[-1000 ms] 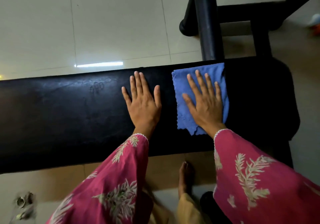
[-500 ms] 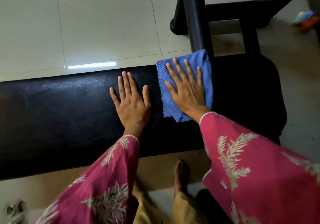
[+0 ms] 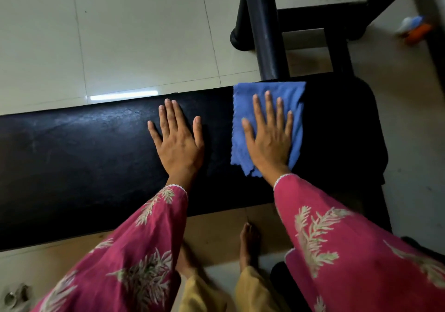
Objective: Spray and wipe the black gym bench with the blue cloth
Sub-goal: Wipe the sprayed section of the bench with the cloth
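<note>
Both palms flat on the black gym bench [image 3: 84, 157], the right one pressing the blue cloth [image 3: 295, 95]

The soft, scallop-edged cloth lies near the bench's right end under the right hand [image 3: 269, 138], fingers straight and spread; the left hand [image 3: 178, 143] rests open on creased, glossy padding just beside it, pale floor tiles [image 3: 144, 34] and black frame tubes [image 3: 263, 30] beyond

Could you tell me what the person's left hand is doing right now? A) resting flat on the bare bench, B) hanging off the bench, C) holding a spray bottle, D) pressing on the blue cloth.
A: the left hand lies flat with straight fingers on the black bench, while the right hand presses the blue cloth.
</note>
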`<state>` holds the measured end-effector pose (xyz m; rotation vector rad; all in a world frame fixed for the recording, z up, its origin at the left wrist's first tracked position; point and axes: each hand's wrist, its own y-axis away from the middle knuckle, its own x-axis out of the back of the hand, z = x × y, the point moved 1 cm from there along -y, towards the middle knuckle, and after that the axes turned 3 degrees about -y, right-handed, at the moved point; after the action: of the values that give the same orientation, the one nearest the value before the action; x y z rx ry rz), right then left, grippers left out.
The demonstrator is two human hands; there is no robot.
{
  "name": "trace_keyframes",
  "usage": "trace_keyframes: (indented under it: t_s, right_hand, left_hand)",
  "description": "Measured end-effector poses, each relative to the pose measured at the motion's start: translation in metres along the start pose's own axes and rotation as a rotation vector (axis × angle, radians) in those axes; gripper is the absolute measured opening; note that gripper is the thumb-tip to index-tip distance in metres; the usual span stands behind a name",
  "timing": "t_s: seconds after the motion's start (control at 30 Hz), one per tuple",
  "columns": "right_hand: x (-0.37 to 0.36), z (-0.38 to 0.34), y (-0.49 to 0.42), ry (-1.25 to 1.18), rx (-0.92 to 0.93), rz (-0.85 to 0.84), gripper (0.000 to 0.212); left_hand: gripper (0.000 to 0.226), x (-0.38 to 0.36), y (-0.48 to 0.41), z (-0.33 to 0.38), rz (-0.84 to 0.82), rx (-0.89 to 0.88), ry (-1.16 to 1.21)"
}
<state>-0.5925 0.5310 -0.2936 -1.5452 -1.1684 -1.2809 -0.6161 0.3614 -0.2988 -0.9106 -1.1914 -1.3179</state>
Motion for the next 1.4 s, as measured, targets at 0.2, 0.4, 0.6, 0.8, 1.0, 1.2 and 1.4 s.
trace_keyframes:
  t_s: [0.2,0.4,0.6,0.8,1.0,1.2,1.4]
  right_hand:
    - [0.009,0.044,0.017,0.053,0.066,-0.039,0.058]
    - [0.013,0.056,0.031,0.092,0.252,-0.122,0.058]
    - [0.014,0.055,0.03,0.092,-0.119,-0.001,0.057]
    - [0.022,0.101,0.031,0.112,-0.025,-0.027,0.058]
    - [0.019,0.084,0.03,0.107,-0.049,-0.037,0.063]
    - [0.017,0.078,-0.004,0.035,-0.28,0.052,0.059]
    - [0.016,0.077,-0.016,0.017,0.084,-0.064,0.063]
  left_hand:
    - [0.064,0.007,-0.003,0.01,0.009,0.027,0.098]
    - [0.071,-0.007,0.014,0.044,-0.04,-0.338,0.024]
    - [0.069,-0.004,0.013,0.042,-0.04,-0.34,0.002]
    - [0.069,-0.005,0.013,0.041,-0.047,-0.338,-0.02]
    - [0.069,-0.005,0.013,0.043,-0.046,-0.334,-0.023]
    - [0.069,-0.006,0.013,0.043,-0.03,-0.334,-0.028]
    - [0.07,-0.006,0.012,0.043,-0.037,-0.314,-0.048]
